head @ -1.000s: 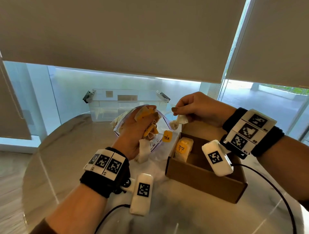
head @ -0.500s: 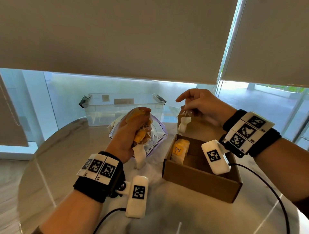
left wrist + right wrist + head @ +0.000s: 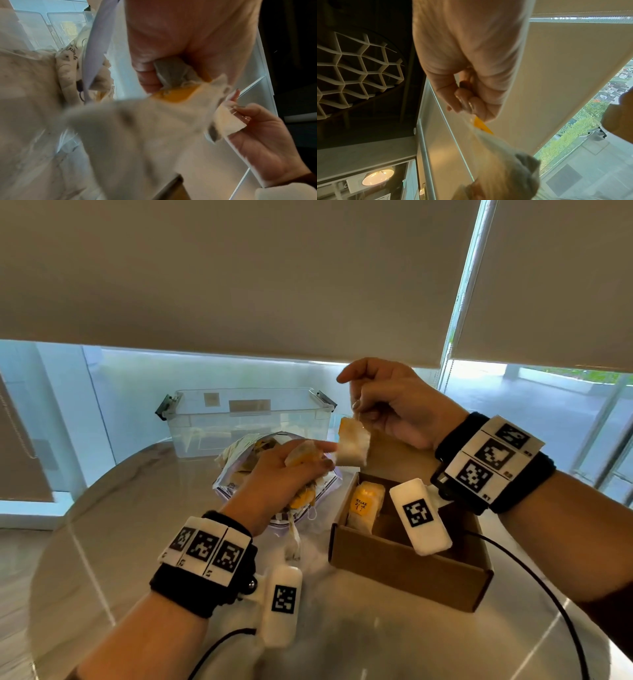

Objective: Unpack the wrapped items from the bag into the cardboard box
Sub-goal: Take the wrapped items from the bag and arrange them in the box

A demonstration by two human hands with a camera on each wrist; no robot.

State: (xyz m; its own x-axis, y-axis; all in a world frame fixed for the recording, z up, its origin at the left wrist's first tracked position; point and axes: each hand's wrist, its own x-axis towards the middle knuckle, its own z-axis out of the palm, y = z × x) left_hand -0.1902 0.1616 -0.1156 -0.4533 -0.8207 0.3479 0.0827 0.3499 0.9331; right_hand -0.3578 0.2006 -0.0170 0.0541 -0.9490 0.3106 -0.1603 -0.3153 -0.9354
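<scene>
On the round table: cardboard box point(image 3: 404, 580) sitting toward the right edge, zip bag point(image 3: 239, 453) lying just left of it.
Right hand point(image 3: 394, 405): hovering above the box's far-left corner, fingertips pinching the top of a wrapped item point(image 3: 352, 445); what exactly is being pinched, string or wrapper corner, I cannot tell.
Wrapped item: dangling below the right fingers, white wrapper with an orange label, long axis hanging roughly vertical, slightly tilted; its lower end is touching or nearly touching the left fingertips.
Left hand point(image 3: 277, 474): resting over the mouth of the zip bag, fingers clenching a bundle of wrapped items point(image 3: 301, 455), one trailing below the wrist.
Box contents: one labelled packet point(image 3: 364, 505) standing against the left wall; the remaining floor appears bare.
Key relation: dangling item is lying above and just beyond the box's far-left corner, so the right hand, being nearer, seems placed to be lowering it toward the viewer into the space beside the packet.
Background: clear plastic tub point(image 3: 246, 419) standing at the table's far edge.
</scene>
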